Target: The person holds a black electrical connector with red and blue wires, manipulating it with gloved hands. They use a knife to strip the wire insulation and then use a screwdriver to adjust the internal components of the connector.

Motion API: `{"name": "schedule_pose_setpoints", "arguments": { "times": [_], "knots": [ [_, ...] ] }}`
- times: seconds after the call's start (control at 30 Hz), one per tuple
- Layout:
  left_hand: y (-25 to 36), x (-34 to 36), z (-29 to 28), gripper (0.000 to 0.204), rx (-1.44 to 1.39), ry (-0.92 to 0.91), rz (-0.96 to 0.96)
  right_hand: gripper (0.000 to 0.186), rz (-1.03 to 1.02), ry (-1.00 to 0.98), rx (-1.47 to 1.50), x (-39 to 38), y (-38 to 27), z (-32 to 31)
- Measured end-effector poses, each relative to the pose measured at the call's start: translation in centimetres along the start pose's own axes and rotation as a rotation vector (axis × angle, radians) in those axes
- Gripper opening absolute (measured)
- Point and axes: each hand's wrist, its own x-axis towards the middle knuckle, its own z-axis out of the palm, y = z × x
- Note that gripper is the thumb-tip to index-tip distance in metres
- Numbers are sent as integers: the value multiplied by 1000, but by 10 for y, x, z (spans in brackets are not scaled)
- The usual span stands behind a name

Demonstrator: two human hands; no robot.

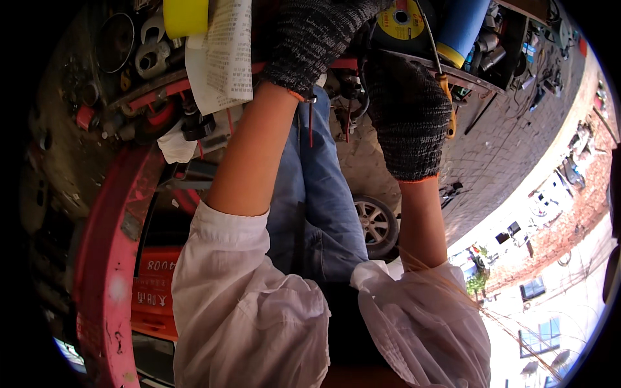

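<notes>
Dark grey knitted work gloves with orange cuffs cover both hands. My left hand (pixel 307 48) reaches over the tool tray at the top, its fingers pointing right; the upper edge cuts off part of it, so its grip does not show. Lower and to the right, my right hand (pixel 411 119) is closed, and whatever is in its fingers is lost in shadow. A black cable (pixel 365 71) runs beside those fingers. Just right of this hand a screwdriver (pixel 447 107) with a yellow-orange handle juts over the tray's edge. Above it lies a yellow-faced cutting disc (pixel 396 27).
A blue cylinder (pixel 464 29) and metal sockets (pixel 491 52) lie at the tray's right. To the left are a printed paper sheet (pixel 220 61), a yellow object (pixel 184 16) and a large wrench (pixel 152 48). A red metal beam (pixel 110 258) rises at left; a wheel (pixel 375 223) stands below.
</notes>
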Motion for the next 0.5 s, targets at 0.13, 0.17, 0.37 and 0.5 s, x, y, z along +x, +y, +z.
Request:
{"name": "schedule_pose_setpoints", "arguments": {
  "times": [0.13, 0.17, 0.37, 0.5],
  "knots": [
    [4, -2, -5, 28, 142, -13, -17, 26, -7, 2, -41, 3, 4, 7],
    [5, -4, -7, 28, 178, -16, -25, 26, -3, -3, -49, 3, 5, 8],
    [2, -8, -20, 31, 208, -203, -22, 26, -20, 23, -70, 4, 5, 9],
    [-4, -8, -21, 31, 139, -198, -100, 23, 1, -17, -63, 2, 1, 6]
  ]
}}
